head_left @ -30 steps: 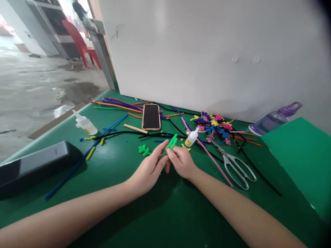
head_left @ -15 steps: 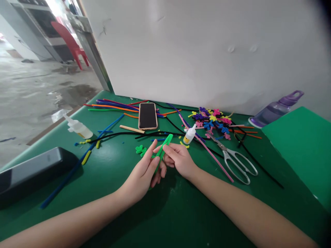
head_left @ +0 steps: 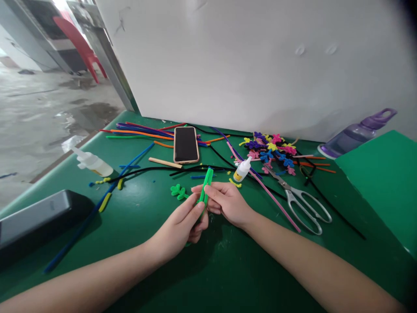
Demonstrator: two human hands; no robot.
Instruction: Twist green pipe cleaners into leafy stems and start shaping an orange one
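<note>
A folded bright green pipe cleaner (head_left: pixel 206 184) stands nearly upright between my two hands over the green table (head_left: pixel 228 269). My left hand (head_left: pixel 184 221) pinches its lower part with thumb and fingers closed. My right hand (head_left: pixel 228 201) grips it higher up, fingers curled round it. A small green pipe-cleaner shape (head_left: pixel 178 191) lies on the table just left of my hands. A small white glue bottle (head_left: pixel 243 169) stands just beyond my right hand.
Scissors (head_left: pixel 299 201) lie to the right. A phone (head_left: pixel 185 144), loose coloured pipe cleaners (head_left: pixel 140 131) and a pile of small pipe-cleaner flowers (head_left: pixel 272 152) sit near the white wall. A larger glue bottle (head_left: pixel 91 161), a dark box (head_left: pixel 35 219) and a purple bottle (head_left: pixel 358 134) are also here.
The green pipe cleaner has turned from leaning right to nearly upright. My left hand slid down it and closed, and both hands came slightly nearer to me.
</note>
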